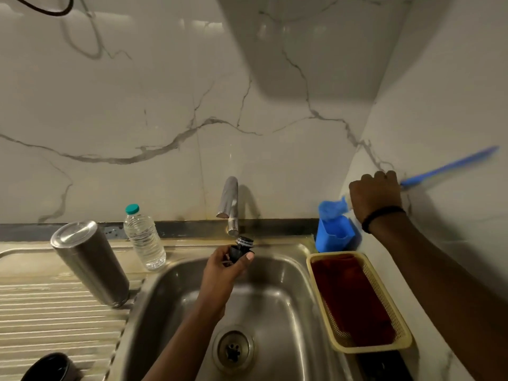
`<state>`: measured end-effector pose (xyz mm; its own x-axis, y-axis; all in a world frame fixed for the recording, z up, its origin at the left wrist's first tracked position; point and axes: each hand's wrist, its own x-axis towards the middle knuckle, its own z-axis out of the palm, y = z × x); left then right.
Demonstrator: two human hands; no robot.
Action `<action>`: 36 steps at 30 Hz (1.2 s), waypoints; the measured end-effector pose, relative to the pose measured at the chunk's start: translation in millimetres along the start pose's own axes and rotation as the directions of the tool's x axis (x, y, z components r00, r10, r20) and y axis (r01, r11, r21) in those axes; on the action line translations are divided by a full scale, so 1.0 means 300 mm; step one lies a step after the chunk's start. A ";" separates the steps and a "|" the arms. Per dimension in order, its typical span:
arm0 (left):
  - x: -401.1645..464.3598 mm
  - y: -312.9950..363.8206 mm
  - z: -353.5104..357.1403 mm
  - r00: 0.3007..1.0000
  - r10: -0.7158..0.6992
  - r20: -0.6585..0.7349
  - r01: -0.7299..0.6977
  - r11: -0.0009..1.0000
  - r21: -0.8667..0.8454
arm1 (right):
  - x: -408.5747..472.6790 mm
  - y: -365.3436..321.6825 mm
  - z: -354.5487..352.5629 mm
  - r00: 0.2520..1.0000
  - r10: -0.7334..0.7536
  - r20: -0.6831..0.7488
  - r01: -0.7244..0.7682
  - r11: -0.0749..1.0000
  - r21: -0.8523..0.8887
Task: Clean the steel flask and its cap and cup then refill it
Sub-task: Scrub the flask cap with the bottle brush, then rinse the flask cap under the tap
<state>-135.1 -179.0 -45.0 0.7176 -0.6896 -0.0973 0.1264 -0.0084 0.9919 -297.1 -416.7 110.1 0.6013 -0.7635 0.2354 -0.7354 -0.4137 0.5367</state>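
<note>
readable text: none on anything in view
water bottle (144, 237): clear plastic with a teal cap, far left of the sink; no label or print can be made out
steel flask (89, 264): plain brushed metal on the left drainboard, no brand mark legible
blue holder (334, 233): far right by the wall, unmarked as far as can be told

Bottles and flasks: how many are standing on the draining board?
2. The steel flask stands inverted on the ribbed board; the plastic bottle is upright beside it, nearer the tap. None appear hidden.
</note>
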 end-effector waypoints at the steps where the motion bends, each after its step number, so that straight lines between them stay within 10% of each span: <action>1: -0.002 0.000 -0.003 1.000 0.001 0.003 -0.001 1.000 0.001 | 0.015 -0.003 0.006 1.000 -0.006 0.027 0.007 0.998 -0.061; 12: -0.008 -0.007 -0.047 0.999 -0.028 -0.039 0.028 0.999 0.018 | 0.119 -0.099 0.214 0.981 -0.170 0.093 0.186 0.960 -0.208; 25: -0.011 -0.006 -0.047 0.996 -0.072 -0.061 0.068 0.996 -0.060 | 0.096 -0.250 0.240 0.956 -0.194 -0.220 0.270 0.877 0.398; 36: 0.021 0.041 -0.060 0.993 -0.104 -0.063 0.089 0.975 -0.204 | 0.046 -0.626 0.196 0.956 -0.280 0.091 -0.025 0.229 0.973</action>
<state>-116.6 -170.4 -34.9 0.7420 -0.6384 -0.2048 0.3268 0.0777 0.9419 -169.1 -378.5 -35.1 0.7524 -0.6587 0.0008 -0.4878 -0.5580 -0.6713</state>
